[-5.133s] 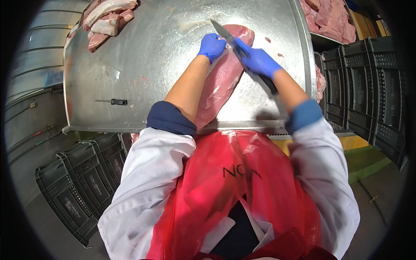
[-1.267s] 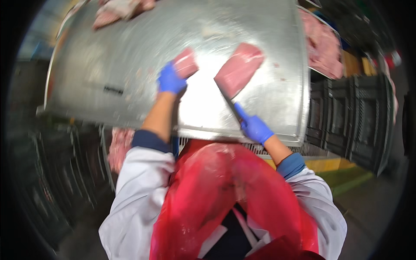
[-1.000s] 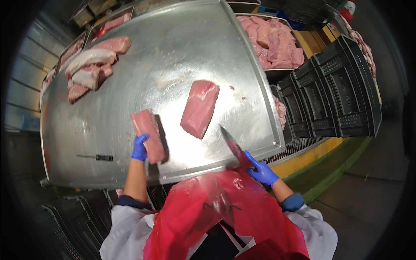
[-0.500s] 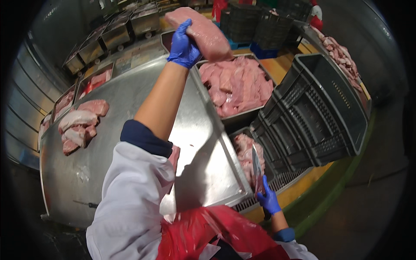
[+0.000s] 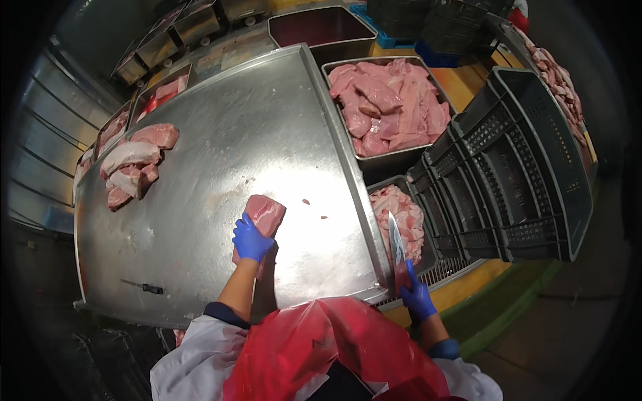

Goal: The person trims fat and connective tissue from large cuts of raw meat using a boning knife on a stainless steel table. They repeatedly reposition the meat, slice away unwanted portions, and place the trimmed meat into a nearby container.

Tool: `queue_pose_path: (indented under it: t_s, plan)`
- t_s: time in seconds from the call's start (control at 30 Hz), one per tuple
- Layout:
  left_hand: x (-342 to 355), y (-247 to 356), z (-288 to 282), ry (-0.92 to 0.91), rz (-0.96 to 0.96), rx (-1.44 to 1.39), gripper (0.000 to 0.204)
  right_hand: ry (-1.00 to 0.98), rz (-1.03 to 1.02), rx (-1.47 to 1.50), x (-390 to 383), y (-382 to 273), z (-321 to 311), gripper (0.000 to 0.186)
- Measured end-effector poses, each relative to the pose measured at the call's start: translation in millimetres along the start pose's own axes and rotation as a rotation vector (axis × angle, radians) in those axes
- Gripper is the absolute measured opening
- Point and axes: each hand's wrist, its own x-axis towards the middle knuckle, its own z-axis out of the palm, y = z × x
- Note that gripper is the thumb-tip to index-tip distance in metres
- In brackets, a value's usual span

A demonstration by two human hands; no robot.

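Note:
Gloved in blue, my left hand (image 5: pixel 251 239) is closed round a thick piece of pink meat (image 5: pixel 267 211) that lies on the steel table (image 5: pixel 221 140) near its front edge. My right hand (image 5: pixel 416 299), also in a blue glove, grips a knife (image 5: pixel 396 240) by its red handle, blade pointing away from me. The knife is held over the table's right side, above a dark crate of pale trimmings (image 5: pixel 408 214). Beyond that crate stands a metal bin (image 5: pixel 364 154) heaped with large pink cuts (image 5: pixel 401 110).
A pile of meat pieces (image 5: pixel 137 164) lies at the table's left, with a dark-handled tool (image 5: pixel 151 289) near the front left. A tilted black crate (image 5: pixel 495 177) stands on the right. An open metal bin (image 5: pixel 322 48) and stacked crates (image 5: pixel 401 20) are at the back.
My left hand was raised over the far end, holding a large cut by the heaped bin. That hand has come down to the table and grips another piece. My right hand still holds the knife.

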Motion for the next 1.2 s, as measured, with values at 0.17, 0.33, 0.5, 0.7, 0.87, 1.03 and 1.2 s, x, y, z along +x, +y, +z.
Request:
queue_pose_path:
  t_s: [0.17, 0.33, 0.5, 0.7, 0.87, 1.03, 1.2]
  plan:
    - [48.0, -64.7, 9.5, -0.081, 0.021, -0.456, 0.074, -0.031, -0.122, 0.021, 23.9, -20.1, -2.2, 0.082]
    - [44.5, -74.5, 36.5, -0.71, 0.034, -1.854, 0.072, 0.045, -0.186, 0.234, 30.8, 1.4, 9.6, 0.079]
    - [50.3, 125.6, -55.7, -0.775, 0.513, -2.3, 0.066, 0.063, -0.096, 0.084, 16.9, -4.2, -1.5, 0.079]
    - [108.4, 356.8, -282.0, -0.837, 0.911, -2.229, 0.043, 0.19, -0.16, -0.087, 6.7, 2.3, -14.6, 0.083]
    - [114.0, 292.9, -82.0, -0.127, 0.852, -1.416, 0.056, 0.259, -0.073, 0.044, -10.0, -5.0, 1.9, 0.083]
    - [31.5, 68.9, 49.6, -0.051, 0.919, -0.932, 0.05, 0.054, -0.042, 0.0, -6.1, -22.7, 33.7, 0.083]
    - [6.8, -124.5, 52.4, -0.172, 0.565, -1.219, 0.052, -0.121, -0.145, -0.091, 35.9, -83.7, 81.8, 0.083]
